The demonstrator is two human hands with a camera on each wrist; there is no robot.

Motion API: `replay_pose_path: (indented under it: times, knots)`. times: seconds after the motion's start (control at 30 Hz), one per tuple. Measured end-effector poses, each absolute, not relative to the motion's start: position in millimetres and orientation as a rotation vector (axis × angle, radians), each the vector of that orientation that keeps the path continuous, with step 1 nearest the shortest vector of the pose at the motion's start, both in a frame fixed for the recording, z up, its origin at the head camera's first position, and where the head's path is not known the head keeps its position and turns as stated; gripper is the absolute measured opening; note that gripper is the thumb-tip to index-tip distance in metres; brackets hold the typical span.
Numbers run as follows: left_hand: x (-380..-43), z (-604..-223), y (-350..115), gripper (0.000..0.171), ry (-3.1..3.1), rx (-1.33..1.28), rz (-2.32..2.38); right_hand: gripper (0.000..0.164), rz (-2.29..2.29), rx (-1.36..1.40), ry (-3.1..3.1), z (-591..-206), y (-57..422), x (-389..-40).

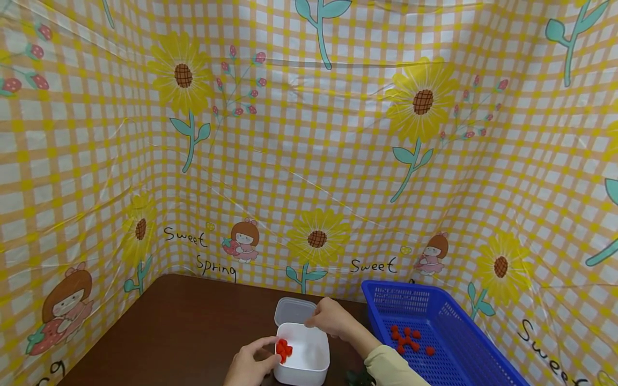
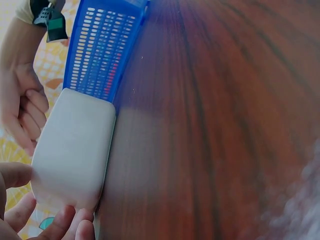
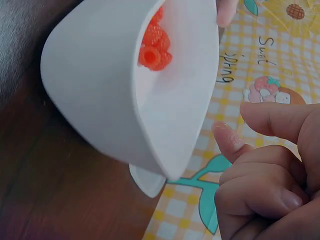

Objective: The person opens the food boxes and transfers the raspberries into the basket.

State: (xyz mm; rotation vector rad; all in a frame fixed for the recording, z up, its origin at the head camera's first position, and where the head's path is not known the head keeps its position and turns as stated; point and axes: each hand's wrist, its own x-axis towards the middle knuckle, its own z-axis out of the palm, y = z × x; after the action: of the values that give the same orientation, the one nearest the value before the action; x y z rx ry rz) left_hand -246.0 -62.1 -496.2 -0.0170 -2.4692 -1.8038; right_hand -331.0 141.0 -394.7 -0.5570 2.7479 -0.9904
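box [image 1: 301,376], lower centre
berries [image 1: 284,350] inside at left, beside left hand [image 1: 250,364], fingers spread; right hand [image 1: 334,320] farther, by upper-right corner, thumb and forefinger apart.

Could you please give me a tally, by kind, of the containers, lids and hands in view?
Box: 1
Basket: 1
Lid: 1
Hands, left hand and right hand: 2
Total: 5
The berries in the box overlap too much for a sure count, so they are left out.
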Motion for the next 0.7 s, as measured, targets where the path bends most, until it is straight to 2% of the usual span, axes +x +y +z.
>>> replay_pose_path:
  times: [0.1,0.33,0.53,0.7]
  knots:
    - [-245.9,-495.9,-62.4,0.043,-2.467,-0.028,-1.799,0.045,-0.982,-0.545,2.738,-398.1,135.0,-330.3]
    - [-245.4,-496.7,-63.7,0.043,-2.465,-0.062,-1.798,0.028,-1.033,-0.519,2.683,-411.6,122.1,-329.6]
    - [-244.8,-497.9,-64.1,0.044,-2.461,-0.081,-1.804,0.023,-1.057,-0.526,2.658,-421.5,114.4,-325.7]
    - [-244.1,-497.7,-63.4,0.044,-2.447,-0.083,-1.792,0.027,-1.105,-0.530,2.633,-425.6,109.9,-322.3]
